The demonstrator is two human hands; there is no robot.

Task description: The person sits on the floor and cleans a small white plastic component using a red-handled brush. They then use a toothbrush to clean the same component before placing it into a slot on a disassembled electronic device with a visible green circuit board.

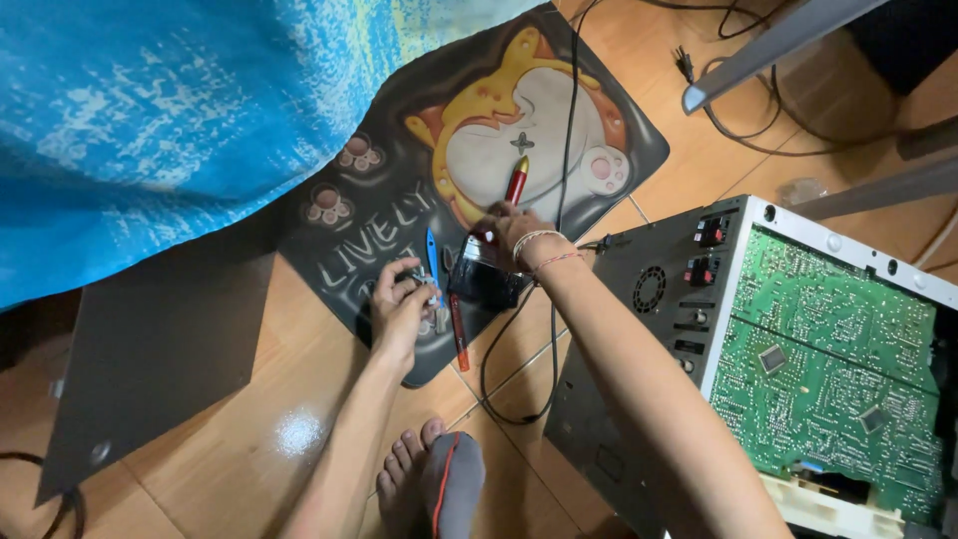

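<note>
Mid-frame on the cat-print floor mat (pixel 559 140), the right hand (pixel 511 228) has its fingers clamped on a small black box-shaped part (pixel 483 281) (likely light, rigid, best gripped by its edges), while the left hand (pixel 401 304) pinches small metal bits (pixel 424 295) beside a blue tool (pixel 432 262).

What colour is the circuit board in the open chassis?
Green circuit board, seen in the head view.

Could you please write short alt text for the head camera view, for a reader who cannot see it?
Seen from above, a person's left hand and right hand work among small tools on a dark cartoon-cat floor mat. An opened electronics chassis with a green circuit board sits to the right.
</note>
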